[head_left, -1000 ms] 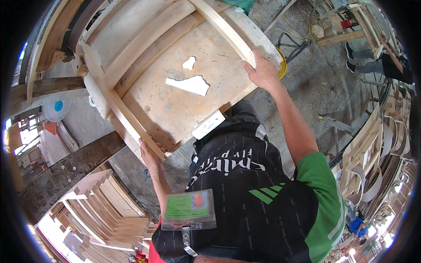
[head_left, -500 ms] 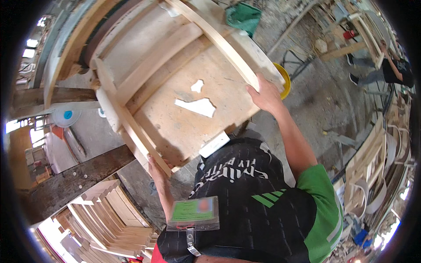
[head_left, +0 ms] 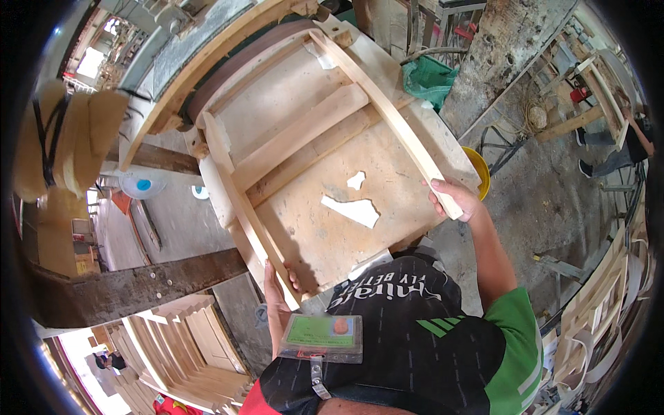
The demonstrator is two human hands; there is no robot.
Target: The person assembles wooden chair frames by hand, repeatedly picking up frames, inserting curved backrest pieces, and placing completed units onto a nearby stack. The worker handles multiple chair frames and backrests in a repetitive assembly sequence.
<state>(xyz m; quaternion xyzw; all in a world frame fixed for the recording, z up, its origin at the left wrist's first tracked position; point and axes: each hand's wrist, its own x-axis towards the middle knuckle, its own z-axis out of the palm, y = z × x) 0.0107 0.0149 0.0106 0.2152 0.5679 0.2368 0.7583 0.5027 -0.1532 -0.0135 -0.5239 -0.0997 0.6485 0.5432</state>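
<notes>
A pale wooden frame [head_left: 408, 131], like part of a chair, lies flat on a worn board tabletop [head_left: 304, 228]. It has two long side pieces, a wide crossbar [head_left: 301, 135] and a curved far rail. That far end sits right by the curved brown band [head_left: 263, 48] of a machine; whether they touch, I cannot tell. My left hand [head_left: 278, 287] is closed around the near end of the left side piece. My right hand [head_left: 456, 199] grips the right side piece, thumb on top, with the wood's end sticking out past it.
Two white patches [head_left: 353, 211] show on the tabletop. A green cloth or bag [head_left: 430, 79] lies beyond its right corner, and a yellow bucket [head_left: 478, 173] stands beside it. Stacked wooden parts [head_left: 187, 346] are at lower left. Another person [head_left: 626, 145] handles a frame at far right.
The view has shifted, bringing the frame's far end into sight. My right hand has changed its hold and now leaves the side piece's end exposed. The frame has hardly moved on the tabletop.
</notes>
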